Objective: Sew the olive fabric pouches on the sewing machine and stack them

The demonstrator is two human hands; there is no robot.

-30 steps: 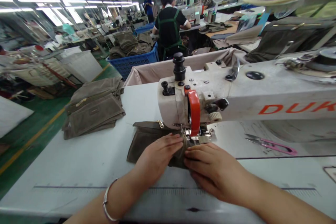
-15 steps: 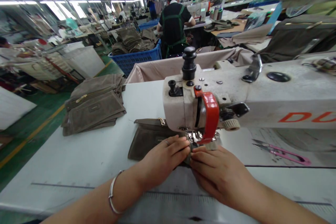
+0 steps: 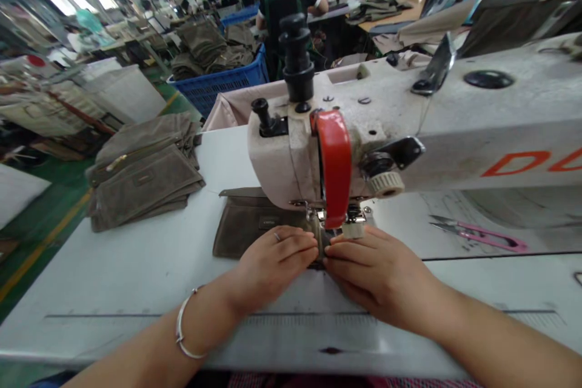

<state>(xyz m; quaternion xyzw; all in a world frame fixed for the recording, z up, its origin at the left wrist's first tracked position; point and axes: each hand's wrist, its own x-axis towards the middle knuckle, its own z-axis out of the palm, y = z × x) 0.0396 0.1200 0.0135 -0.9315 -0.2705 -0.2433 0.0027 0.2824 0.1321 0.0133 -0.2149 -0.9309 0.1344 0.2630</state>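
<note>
A dark olive-brown flat pouch point(image 3: 239, 227) with a small label lies on the white sewing table, its right part under the sewing machine point(image 3: 291, 163). My left hand point(image 3: 277, 254), wearing a ring and a bangle, rests on the pouch's front right part, fingers pressed together and closed on it. Just right of the needle area, my right hand point(image 3: 382, 273) has its fingers bunched at the pouch's right edge, close to my left fingertips. Both thumbs are mostly hidden. A red guard point(image 3: 336, 163) on the machine head partly covers the needle and presser foot.
A stack of similar brown pouches point(image 3: 150, 176) lies on the table's left. Pink thread snips point(image 3: 482, 234) lie right of my right hand. A printed ruler line point(image 3: 150, 315) crosses the table front. Beyond stand a blue crate point(image 3: 218, 85) of brown pieces and a seated co-worker point(image 3: 286, 6).
My view has tilted down and come closer to the machine. Both hands keep their places at the pouch beside the needle, and the pouch's label shows more clearly.
</note>
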